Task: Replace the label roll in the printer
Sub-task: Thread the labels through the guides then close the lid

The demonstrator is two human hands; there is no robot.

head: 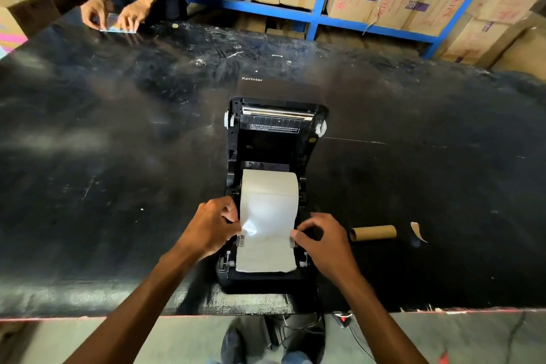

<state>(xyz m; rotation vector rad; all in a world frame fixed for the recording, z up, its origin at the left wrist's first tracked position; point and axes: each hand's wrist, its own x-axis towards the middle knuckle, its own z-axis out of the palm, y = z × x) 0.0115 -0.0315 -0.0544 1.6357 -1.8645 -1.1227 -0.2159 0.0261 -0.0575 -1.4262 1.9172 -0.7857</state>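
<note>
A black label printer (273,139) stands open near the table's front edge, its lid tipped back. A white label roll (270,183) sits in its bay, and a strip of labels (266,254) runs forward over the front. My left hand (211,226) pinches the strip's left edge, where the paper is slightly crumpled. My right hand (322,238) pinches the strip's right edge beside a small white paper guide. An empty brown cardboard core (373,232) lies on the table to the right of the printer.
The black, scuffed table (118,156) fills the view. A torn scrap of label backing (417,230) lies right of the core. Another person (118,13) handles a flat packet at the far left edge. Blue shelving (320,16) with cardboard boxes stands behind. Cables hang below the table front.
</note>
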